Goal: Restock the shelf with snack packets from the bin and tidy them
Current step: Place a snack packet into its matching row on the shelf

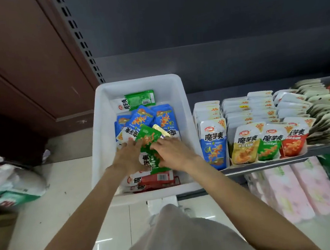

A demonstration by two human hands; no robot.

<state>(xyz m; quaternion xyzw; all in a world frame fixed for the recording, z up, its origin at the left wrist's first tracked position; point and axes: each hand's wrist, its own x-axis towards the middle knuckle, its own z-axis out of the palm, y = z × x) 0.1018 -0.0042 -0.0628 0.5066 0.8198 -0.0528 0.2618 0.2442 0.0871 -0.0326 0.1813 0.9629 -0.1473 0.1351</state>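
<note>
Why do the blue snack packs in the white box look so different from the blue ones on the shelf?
The blue packets in the bin lie jumbled and overlapping at odd angles; the blue packets on the shelf stand in one neat row, fronts facing out. The bin ones are partly covered by other packets and both hands; the shelf row's front pack shows whole. Both share the blue and white design with orange pictures.

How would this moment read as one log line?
stage: picking | left hand + right hand: gripping green packets | place: white bin
</note>
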